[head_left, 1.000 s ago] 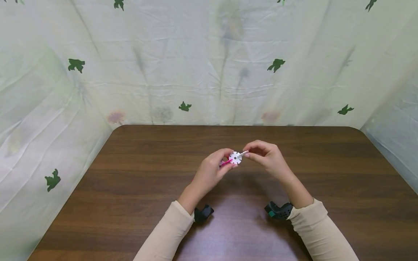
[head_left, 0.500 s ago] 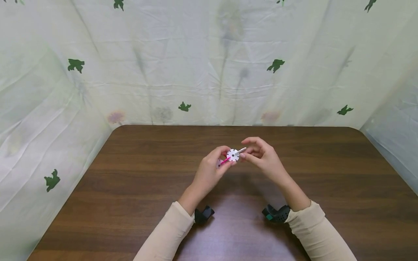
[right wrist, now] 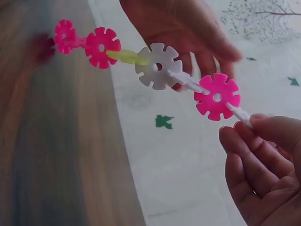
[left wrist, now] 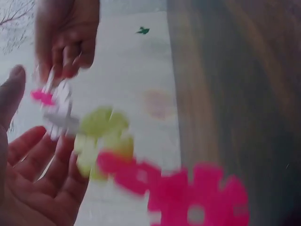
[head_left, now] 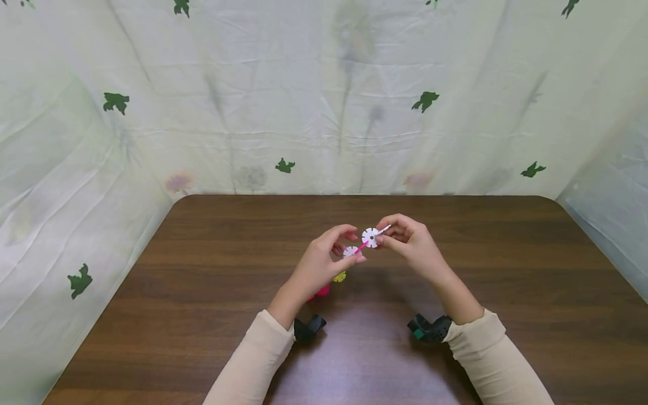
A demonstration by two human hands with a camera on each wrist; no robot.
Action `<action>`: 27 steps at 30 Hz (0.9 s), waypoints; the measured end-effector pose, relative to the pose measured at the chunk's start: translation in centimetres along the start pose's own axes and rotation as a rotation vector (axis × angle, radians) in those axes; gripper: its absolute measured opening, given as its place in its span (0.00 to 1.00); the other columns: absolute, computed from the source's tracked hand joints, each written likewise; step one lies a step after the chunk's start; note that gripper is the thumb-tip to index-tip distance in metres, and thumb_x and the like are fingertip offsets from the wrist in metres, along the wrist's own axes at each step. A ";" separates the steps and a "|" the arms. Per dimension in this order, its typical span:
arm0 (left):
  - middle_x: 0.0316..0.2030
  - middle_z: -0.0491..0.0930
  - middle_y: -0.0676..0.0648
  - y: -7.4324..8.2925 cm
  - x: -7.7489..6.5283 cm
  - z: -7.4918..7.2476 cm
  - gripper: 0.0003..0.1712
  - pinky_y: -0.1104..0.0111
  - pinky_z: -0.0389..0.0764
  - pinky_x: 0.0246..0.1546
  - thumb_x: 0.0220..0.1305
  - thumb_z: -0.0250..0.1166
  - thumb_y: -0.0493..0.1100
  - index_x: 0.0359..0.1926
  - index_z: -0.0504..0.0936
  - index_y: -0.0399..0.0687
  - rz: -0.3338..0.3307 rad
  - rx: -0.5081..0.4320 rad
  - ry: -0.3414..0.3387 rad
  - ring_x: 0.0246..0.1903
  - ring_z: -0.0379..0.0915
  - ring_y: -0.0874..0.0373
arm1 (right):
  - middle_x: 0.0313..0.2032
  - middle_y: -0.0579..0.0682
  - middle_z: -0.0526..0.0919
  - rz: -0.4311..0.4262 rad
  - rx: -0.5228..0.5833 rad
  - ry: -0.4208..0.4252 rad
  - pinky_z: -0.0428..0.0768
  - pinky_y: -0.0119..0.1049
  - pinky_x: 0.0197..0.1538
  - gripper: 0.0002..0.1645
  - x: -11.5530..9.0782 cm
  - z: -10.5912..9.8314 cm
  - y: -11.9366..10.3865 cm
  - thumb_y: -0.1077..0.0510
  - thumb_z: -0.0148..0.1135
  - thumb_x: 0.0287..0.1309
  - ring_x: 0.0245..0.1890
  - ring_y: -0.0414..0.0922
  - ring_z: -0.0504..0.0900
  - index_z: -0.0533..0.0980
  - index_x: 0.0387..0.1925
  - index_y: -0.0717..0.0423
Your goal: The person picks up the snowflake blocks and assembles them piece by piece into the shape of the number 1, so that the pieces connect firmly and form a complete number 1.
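Note:
A chain of notched interlocking plastic discs hangs between my hands above the table. My right hand point(head_left: 415, 242) pinches a white disc point(head_left: 368, 232) near the chain's upper end; another white disc point(head_left: 386, 228), seen edge-on, sticks out beside its fingers. Farther down come a pink disc point(right wrist: 203, 102), a white disc point(right wrist: 145, 70), a yellow disc point(left wrist: 101, 123) and more pink discs point(left wrist: 171, 197). Around the middle of the chain, my left hand point(head_left: 321, 259) has its thumb and fingers spread apart. In the left wrist view, its fingers lie behind the chain.
The brown wooden table point(head_left: 228, 253) spreads beneath both hands. Behind it hangs a pale curtain point(head_left: 314, 101) with green bird shapes. Black wrist cameras point(head_left: 430, 328) sit under both wrists, near the cream sleeves.
My left fingers have opened from the chain and the hand has dropped slightly left. My right hand has regripped onto the white disc and drawn the chain rightward, exposing yellow and pink discs below.

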State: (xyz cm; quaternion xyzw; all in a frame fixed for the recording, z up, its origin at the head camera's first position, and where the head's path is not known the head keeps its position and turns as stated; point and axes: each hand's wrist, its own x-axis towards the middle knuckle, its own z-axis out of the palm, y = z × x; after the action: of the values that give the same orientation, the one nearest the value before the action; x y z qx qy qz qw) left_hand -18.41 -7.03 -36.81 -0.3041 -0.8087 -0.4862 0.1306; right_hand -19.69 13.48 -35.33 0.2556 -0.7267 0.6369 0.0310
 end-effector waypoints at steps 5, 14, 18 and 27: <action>0.34 0.78 0.49 -0.4 0.0 -0.5 0.16 0.71 0.75 0.33 0.56 0.64 0.37 0.46 0.75 0.40 -0.132 -0.067 -0.053 0.31 0.74 0.62 | 0.30 0.64 0.77 -0.026 0.020 0.014 0.79 0.37 0.35 0.12 0.1 -0.6 0.0 0.73 0.59 0.50 0.28 0.47 0.80 0.71 0.39 0.71; 0.31 0.78 0.38 2.7 0.2 -0.8 0.11 0.68 0.77 0.30 0.56 0.60 0.28 0.42 0.75 0.30 -0.202 -0.234 -0.151 0.29 0.75 0.46 | 0.27 0.60 0.74 -0.081 -0.041 0.033 0.77 0.33 0.33 0.24 0.3 -0.5 -0.2 0.72 0.57 0.53 0.26 0.45 0.77 0.69 0.53 0.66; 0.31 0.77 0.35 3.6 0.3 -0.6 0.16 0.64 0.78 0.33 0.57 0.58 0.27 0.47 0.70 0.28 -0.249 -0.380 -0.177 0.29 0.76 0.43 | 0.27 0.60 0.75 -0.081 -0.037 0.079 0.76 0.30 0.32 0.27 0.2 -0.3 -0.7 0.72 0.57 0.53 0.27 0.42 0.77 0.65 0.56 0.64; 0.29 0.75 0.34 3.3 0.2 0.6 0.34 0.55 0.77 0.35 0.56 0.58 0.25 0.63 0.57 0.37 -0.291 -0.551 -0.170 0.29 0.76 0.39 | 0.30 0.58 0.77 -0.052 -0.010 0.125 0.76 0.31 0.33 0.12 -0.1 0.2 -0.7 0.70 0.58 0.53 0.30 0.42 0.77 0.71 0.41 0.69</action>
State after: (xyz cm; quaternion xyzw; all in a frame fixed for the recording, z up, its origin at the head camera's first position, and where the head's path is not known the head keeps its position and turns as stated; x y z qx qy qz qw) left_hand -16.50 -5.29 -34.71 -0.2487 -0.6899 -0.6731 -0.0957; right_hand -19.30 13.29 -34.76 0.2341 -0.7196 0.6470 0.0941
